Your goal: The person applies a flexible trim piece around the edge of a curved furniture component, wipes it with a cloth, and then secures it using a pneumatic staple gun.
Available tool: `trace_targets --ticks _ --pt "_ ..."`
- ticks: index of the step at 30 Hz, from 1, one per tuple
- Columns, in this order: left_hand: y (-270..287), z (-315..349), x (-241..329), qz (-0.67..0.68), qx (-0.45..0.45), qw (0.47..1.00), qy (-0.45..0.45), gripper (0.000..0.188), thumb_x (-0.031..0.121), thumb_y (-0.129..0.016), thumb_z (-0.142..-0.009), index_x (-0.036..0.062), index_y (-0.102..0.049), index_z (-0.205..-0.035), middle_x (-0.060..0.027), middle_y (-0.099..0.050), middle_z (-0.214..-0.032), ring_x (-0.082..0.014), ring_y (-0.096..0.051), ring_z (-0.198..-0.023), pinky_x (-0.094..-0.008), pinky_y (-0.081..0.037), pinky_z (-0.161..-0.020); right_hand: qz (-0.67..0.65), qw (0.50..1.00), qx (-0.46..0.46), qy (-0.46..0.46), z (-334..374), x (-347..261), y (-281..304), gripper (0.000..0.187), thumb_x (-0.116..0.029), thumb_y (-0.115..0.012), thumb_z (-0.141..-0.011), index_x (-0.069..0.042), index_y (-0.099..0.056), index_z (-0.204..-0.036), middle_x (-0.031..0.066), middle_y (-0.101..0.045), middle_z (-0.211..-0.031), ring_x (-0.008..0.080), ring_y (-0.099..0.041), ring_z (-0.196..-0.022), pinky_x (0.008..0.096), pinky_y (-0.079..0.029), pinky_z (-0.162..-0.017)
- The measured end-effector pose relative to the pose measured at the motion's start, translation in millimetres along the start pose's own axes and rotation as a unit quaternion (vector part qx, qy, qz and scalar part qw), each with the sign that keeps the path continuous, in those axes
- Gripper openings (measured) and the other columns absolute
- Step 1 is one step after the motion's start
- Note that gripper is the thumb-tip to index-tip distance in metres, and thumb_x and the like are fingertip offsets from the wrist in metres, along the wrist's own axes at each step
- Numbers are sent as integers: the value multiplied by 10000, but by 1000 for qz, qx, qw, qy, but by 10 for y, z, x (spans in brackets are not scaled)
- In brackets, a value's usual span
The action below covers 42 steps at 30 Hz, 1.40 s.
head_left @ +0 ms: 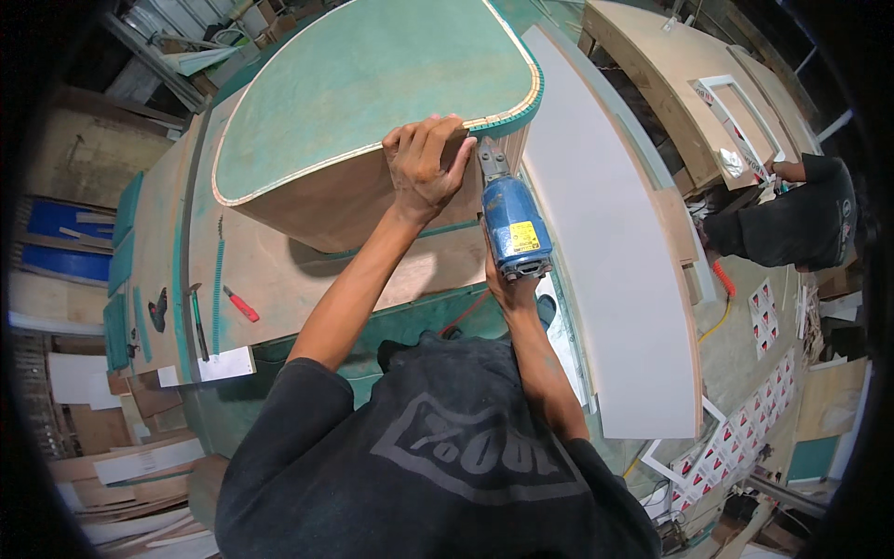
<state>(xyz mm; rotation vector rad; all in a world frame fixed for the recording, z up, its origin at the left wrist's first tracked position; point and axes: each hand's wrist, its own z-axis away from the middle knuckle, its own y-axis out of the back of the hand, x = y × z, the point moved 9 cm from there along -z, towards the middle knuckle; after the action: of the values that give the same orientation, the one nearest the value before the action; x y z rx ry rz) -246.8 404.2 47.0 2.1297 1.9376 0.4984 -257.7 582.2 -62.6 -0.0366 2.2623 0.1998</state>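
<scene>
My right hand (510, 291) grips a blue nail gun (512, 216) from below; its handle is mostly hidden. The gun's metal nose points away from me and meets the near right edge of a curved wooden piece with a green top (372, 84), or sits very close to it. Along that rounded edge runs a green slotted strip (512, 121), next to a pale border. Bent over the same edge, my left hand (424, 168) presses on the piece just left of the gun's nose, thumb toward the strip. Whether its fingers pinch the strip is hard to see.
A red utility knife (241, 304), a hammer (198, 321) and a loose green slotted strip (219, 289) lie on the workbench (307, 279) at left. A long curved white panel (605, 233) stretches along my right. Beyond it, another person (792, 224) works beside a white frame (775, 144).
</scene>
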Motion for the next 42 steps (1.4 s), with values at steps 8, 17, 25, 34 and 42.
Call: trace_targets --ticks 8,17,25,34,42 --pt "4 -11 21 19 -6 1000 3 342 218 -835 -782 132 -686 -1077 -7 -700 -1026 -195 -619 -965 -354 -355 -912 10 1000 17 16 -29 -18 0 282 -278 -774 -770 -40 -625 -797 68 -653 -701 206 -665 -608 326 -518 -586" --pt "-30 -21 -5 36 1 999 14 224 219 -811 -814 151 -696 -995 9 -711 -996 -192 -621 -929 -345 -351 -887 117 985 -21 124 47 -12 -119 170 -177 -739 -756 -48 -631 -777 75 -632 -671 240 -649 -572 348 -500 -541" --pt "-23 -31 -3 40 -11 999 23 214 197 -811 -814 146 -692 -985 8 -706 -973 -195 -621 -922 -348 -356 -878 0 998 -1 64 15 -72 -73 276 -254 -794 -784 -14 -681 -860 81 -663 -688 243 -686 -601 344 -524 -547" --pt "-10 -63 42 48 5 999 2 236 186 -795 -806 146 -662 -997 17 -678 -953 -193 -598 -887 -355 -362 -855 48 998 -15 29 28 -57 -128 271 -186 -798 -797 3 -674 -945 79 -674 -685 209 -705 -613 328 -544 -548" --pt "28 -11 88 12 -9 1000 15 250 212 -752 -848 128 -659 -1065 -21 -679 -1002 -219 -610 -961 -381 -362 -906 97 988 -29 113 -16 -242 -48 208 -98 -797 -681 -51 -654 -825 89 -664 -705 268 -680 -617 356 -531 -571"
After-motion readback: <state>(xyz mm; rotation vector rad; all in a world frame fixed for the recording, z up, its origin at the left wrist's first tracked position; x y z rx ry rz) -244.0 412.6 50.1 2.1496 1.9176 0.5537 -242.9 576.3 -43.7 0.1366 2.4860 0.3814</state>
